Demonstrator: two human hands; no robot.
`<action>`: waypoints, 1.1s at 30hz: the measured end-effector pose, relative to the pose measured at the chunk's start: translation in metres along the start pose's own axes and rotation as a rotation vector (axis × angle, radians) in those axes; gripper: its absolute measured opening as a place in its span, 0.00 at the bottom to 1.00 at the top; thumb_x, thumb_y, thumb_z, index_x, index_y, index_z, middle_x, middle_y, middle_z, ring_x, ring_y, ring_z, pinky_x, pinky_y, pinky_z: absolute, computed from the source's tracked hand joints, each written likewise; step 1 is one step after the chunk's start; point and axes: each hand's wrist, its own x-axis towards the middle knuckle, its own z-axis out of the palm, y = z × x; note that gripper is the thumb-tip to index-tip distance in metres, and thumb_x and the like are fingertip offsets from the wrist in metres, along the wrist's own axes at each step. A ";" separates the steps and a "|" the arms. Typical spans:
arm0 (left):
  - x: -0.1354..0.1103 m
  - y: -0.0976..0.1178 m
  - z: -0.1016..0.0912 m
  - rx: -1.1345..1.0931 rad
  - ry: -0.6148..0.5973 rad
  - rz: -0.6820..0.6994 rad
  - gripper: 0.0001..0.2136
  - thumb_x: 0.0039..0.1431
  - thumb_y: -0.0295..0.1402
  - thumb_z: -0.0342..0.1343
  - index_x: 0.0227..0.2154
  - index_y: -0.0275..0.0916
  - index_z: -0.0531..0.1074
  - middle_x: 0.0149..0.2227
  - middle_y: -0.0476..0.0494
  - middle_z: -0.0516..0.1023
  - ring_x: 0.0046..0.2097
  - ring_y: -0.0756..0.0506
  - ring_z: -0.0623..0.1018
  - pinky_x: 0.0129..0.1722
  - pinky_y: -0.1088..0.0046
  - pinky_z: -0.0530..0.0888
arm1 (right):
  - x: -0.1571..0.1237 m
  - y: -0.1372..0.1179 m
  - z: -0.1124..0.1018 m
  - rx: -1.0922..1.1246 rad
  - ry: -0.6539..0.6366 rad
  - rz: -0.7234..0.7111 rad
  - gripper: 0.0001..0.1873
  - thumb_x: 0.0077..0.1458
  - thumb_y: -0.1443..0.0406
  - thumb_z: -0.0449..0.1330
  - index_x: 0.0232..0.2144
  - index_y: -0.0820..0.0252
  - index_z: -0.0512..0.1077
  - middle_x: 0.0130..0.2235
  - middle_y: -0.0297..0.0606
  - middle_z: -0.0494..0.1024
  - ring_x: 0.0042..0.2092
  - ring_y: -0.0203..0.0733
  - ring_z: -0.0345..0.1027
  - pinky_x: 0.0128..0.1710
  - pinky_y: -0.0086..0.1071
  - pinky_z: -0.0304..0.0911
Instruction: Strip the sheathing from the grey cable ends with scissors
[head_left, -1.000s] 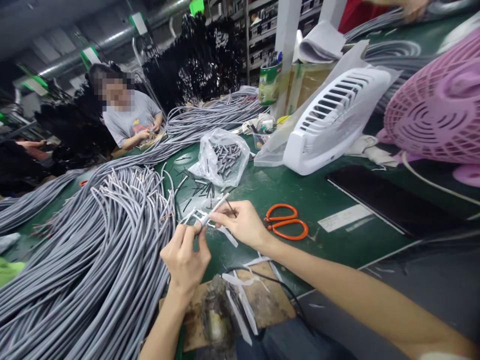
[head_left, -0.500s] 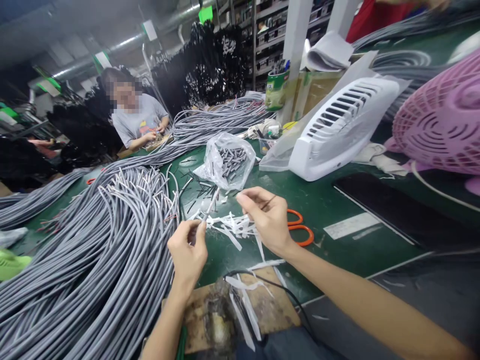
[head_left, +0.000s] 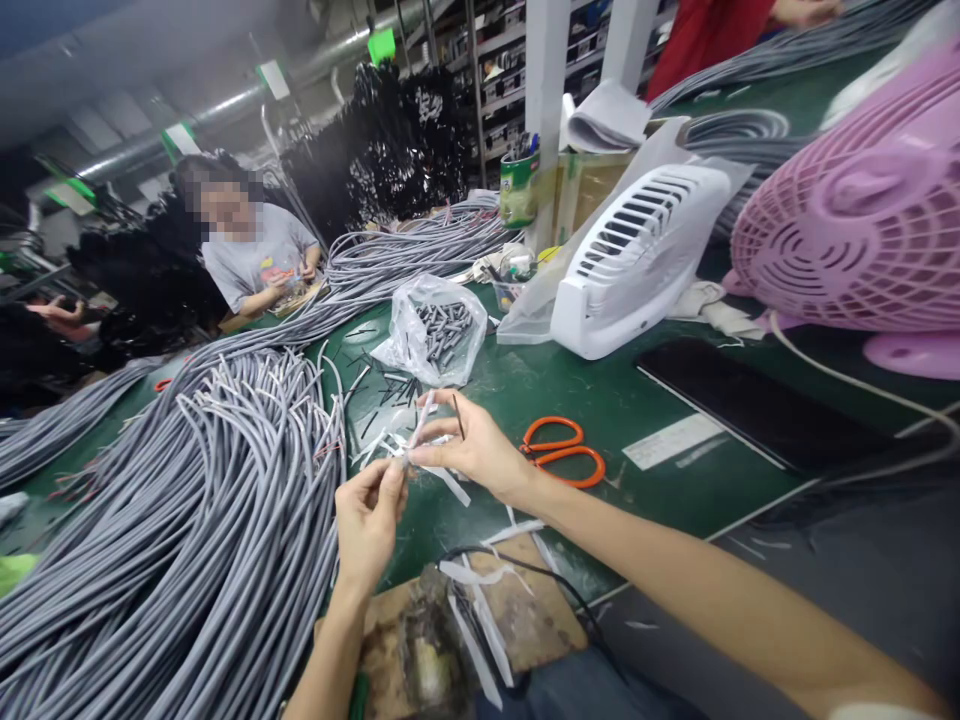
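My left hand (head_left: 369, 515) is closed in a pinch on the end of a grey cable, most of it hidden by the fingers. From that pinch the cable's whitish end (head_left: 421, 418) points up. My right hand (head_left: 476, 450) meets the left, thumb and fingertips closed around this whitish part. A thin dark piece of tubing (head_left: 458, 417) sticks up between the right hand's fingers. White strips (head_left: 448, 482) lie on the table just beyond the hands. Orange-handled scissors (head_left: 566, 452) rest beside my right wrist, their blades hidden.
Grey cables (head_left: 217, 500) are heaped along the left. A clear bag (head_left: 442, 335) of short dark tubes lies ahead. White (head_left: 637, 265) and pink (head_left: 847, 230) fans stand right, near a dark flat panel (head_left: 750, 405). A stained board (head_left: 525, 590) lies in front; a co-worker (head_left: 259, 250) sits across.
My right hand has moved left and slightly down from apart to meet the left hand, its fingertips now on the cable's whitish end. The view has shifted a little to the right.
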 end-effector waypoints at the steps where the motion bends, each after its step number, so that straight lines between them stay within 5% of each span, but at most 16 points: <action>1: 0.000 0.000 -0.001 -0.011 -0.006 -0.001 0.20 0.43 0.50 0.57 0.19 0.34 0.69 0.14 0.55 0.57 0.16 0.56 0.54 0.14 0.80 0.51 | 0.000 -0.001 0.000 0.013 0.006 0.023 0.28 0.31 0.69 0.68 0.36 0.57 0.60 0.25 0.26 0.74 0.25 0.30 0.70 0.28 0.23 0.65; 7: 0.000 0.002 -0.002 -0.066 -0.105 -0.037 0.21 0.44 0.51 0.56 0.18 0.35 0.67 0.15 0.55 0.57 0.16 0.58 0.52 0.14 0.80 0.49 | 0.000 -0.004 0.001 0.088 -0.102 0.159 0.32 0.33 0.68 0.68 0.43 0.57 0.62 0.28 0.31 0.77 0.17 0.25 0.61 0.12 0.17 0.43; 14: 0.003 -0.004 0.007 -0.046 0.087 -0.027 0.19 0.40 0.47 0.61 0.28 0.35 0.71 0.14 0.59 0.54 0.17 0.57 0.53 0.15 0.81 0.51 | -0.002 0.004 0.006 -0.062 0.184 -0.037 0.29 0.26 0.68 0.70 0.36 0.62 0.67 0.19 0.26 0.74 0.22 0.33 0.69 0.25 0.24 0.64; 22: 0.000 -0.006 0.004 0.074 -0.014 0.116 0.19 0.51 0.45 0.54 0.15 0.34 0.68 0.15 0.53 0.59 0.18 0.55 0.59 0.18 0.78 0.58 | -0.007 0.008 0.007 -0.133 0.114 -0.152 0.22 0.41 0.67 0.63 0.41 0.58 0.65 0.27 0.31 0.78 0.26 0.35 0.74 0.29 0.27 0.70; 28: 0.000 -0.006 0.006 -0.125 -0.050 -0.027 0.20 0.44 0.49 0.59 0.17 0.34 0.70 0.15 0.55 0.58 0.15 0.58 0.54 0.13 0.81 0.50 | -0.010 0.011 0.009 -0.304 0.128 -0.289 0.14 0.44 0.68 0.59 0.37 0.58 0.63 0.27 0.32 0.77 0.21 0.31 0.69 0.21 0.22 0.64; 33: 0.005 -0.007 0.004 -0.240 0.091 -0.103 0.17 0.39 0.45 0.62 0.21 0.32 0.73 0.15 0.56 0.60 0.14 0.60 0.52 0.12 0.83 0.48 | -0.013 0.011 0.009 -0.459 0.145 -0.377 0.12 0.45 0.67 0.58 0.35 0.60 0.63 0.26 0.32 0.76 0.15 0.24 0.55 0.14 0.20 0.48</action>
